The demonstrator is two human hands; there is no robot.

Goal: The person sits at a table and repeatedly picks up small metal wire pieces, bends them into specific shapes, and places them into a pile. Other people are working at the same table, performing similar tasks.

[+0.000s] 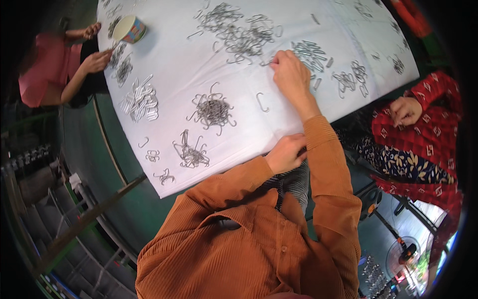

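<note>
My right hand (291, 74) reaches across the white-covered table, thumb and fingers pinched at the end of a thin metal hook (265, 64) by the edge of a large tangled pile of metal hooks (236, 37). Just beyond that hand lies a heap of short metal strips (309, 54). At the table's near edge, my left hand (286, 153) is curled closed; whatever its fingers hold, if anything, is hidden. Between my hands rests a single S-shaped hook (262, 102). A dense round pile of hooks (212, 110) lies to the left, with a smaller heap of hooks (191, 153) nearer me.
At the far left a person in pink (52, 70) handles small pieces beside a paper tub (129, 30). Another person in a red patterned top (418, 119) sits at the right. Shiny metal strips (140, 101) lie near the left edge. A fan (402, 254) stands lower right.
</note>
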